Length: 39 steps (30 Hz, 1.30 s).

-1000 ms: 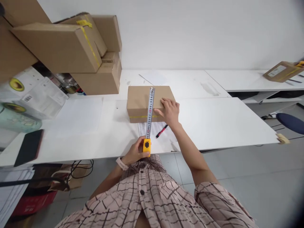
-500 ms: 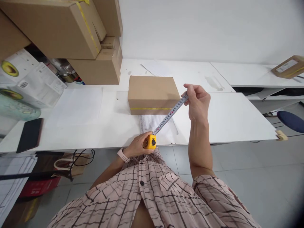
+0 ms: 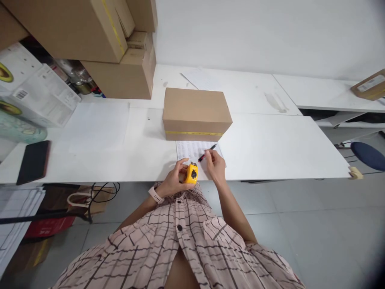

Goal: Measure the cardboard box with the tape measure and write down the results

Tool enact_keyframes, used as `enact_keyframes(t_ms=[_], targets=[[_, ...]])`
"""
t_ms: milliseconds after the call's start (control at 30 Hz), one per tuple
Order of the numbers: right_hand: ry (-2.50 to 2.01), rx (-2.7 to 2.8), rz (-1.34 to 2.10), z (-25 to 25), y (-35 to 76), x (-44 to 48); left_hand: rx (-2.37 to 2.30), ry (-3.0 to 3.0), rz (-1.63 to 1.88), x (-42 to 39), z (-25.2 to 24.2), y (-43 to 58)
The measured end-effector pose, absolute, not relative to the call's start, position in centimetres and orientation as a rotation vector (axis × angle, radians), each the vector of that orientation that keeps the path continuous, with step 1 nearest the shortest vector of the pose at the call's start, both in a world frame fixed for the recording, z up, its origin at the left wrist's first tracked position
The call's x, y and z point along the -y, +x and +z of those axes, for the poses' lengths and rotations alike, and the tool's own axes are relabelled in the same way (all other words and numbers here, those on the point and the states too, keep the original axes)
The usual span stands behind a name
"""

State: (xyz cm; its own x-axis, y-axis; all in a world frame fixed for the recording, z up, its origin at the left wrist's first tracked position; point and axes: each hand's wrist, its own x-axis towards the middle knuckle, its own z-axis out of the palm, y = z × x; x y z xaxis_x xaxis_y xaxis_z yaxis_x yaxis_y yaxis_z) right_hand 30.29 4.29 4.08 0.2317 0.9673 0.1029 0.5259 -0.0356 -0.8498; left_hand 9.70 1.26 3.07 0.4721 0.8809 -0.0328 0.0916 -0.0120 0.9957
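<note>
My left hand (image 3: 174,179) is wrapped round a yellow tape measure (image 3: 192,173) at the table's front edge. Its blade is wound in, with only the end showing at the mouth. A dark pen with a reddish end (image 3: 213,147) lies slantwise over a printed sheet (image 3: 188,149). The thumb and fingers of my right hand (image 3: 215,165) close on the pen's middle, hiding part of it. Just beyond the sheet sits a closed cardboard box (image 3: 197,106) with a yellow strip along its near side.
Cardboard boxes (image 3: 120,80) are stacked at the back left. A white carton with avocado pictures (image 3: 45,96) and a phone (image 3: 33,161) are on the left. White paper (image 3: 99,124) lies left of the box. A small parcel (image 3: 369,85) and a dark blue stool (image 3: 368,155) are at right.
The stretched tape blade has gone back into its case. My right hand let go of its end and came down left to the pen. My left hand still holds the tape measure.
</note>
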Motion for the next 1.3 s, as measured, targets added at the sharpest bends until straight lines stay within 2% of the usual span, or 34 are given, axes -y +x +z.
enact_keyframes(t_ms=[100, 200, 333, 467, 600, 800, 967, 1133, 1200, 1300], targets=[[-2.005, 1.517, 0.555, 4.1, 31.3, -6.4, -0.876, 1.388, 0.782, -1.7, 3.4, 9.5], [-2.15, 1.69, 0.497, 4.0, 31.5, -7.6, -0.885, 1.377, 0.84, -3.2, 4.8, 9.1], [-2.192, 1.818, 0.461, 4.1, 31.5, -7.8, -1.14, 1.774, 0.948, -6.5, 6.9, 8.9], [-2.201, 1.815, 0.462, 4.2, 32.1, -7.6, -1.403, 2.237, 0.724, -9.0, 7.1, 9.5], [-2.074, 1.706, 0.508, 3.6, 33.4, -6.8, -1.481, 2.407, 0.489, -9.9, 6.0, 10.0], [-1.519, 1.22, 0.962, 2.9, 35.9, -3.8, -1.422, 2.618, 0.574, -6.2, 3.5, 10.9], [-1.335, 1.141, 0.855, 4.3, 36.7, -1.7, -1.166, 2.768, 0.477, -0.5, 0.5, 12.8], [-1.349, 1.127, 0.689, 5.4, 34.8, -1.8, -1.058, 2.802, 0.256, 0.6, 0.7, 14.1], [-1.346, 1.129, 0.738, 5.2, 33.7, -2.5, -1.076, 2.802, 0.212, 0.2, 1.3, 14.7], [-1.261, 1.141, 1.006, 4.2, 32.5, -4.2, -1.139, 2.835, 0.232, -0.3, 1.9, 15.9]])
